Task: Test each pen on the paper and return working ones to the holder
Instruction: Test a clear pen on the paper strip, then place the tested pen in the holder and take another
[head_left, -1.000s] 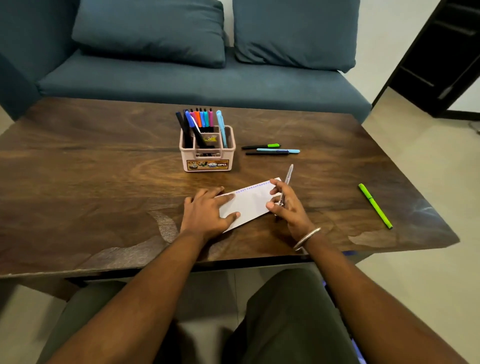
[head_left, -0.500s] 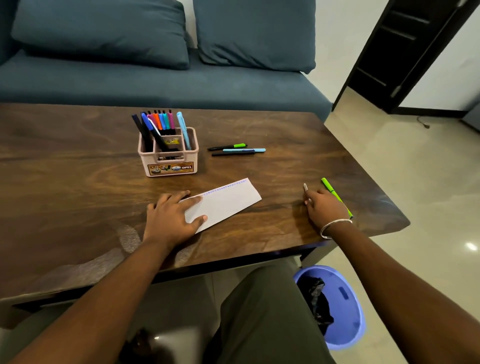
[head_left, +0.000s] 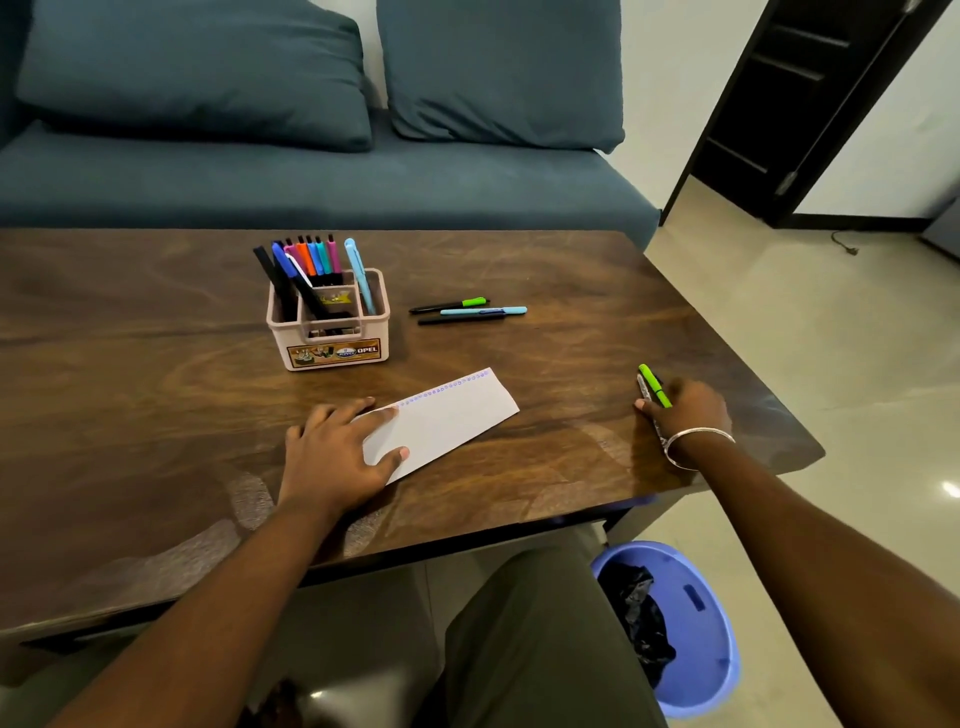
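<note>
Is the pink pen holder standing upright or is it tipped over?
Upright. The pen holder sits flat on the table, its label faces the camera, and its pens stick up from the open top.

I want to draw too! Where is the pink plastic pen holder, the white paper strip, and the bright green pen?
pink plastic pen holder (head_left: 332, 340): head view, front wall.
white paper strip (head_left: 449, 418): head view, bare middle.
bright green pen (head_left: 650, 380): head view, upper barrel.
</note>
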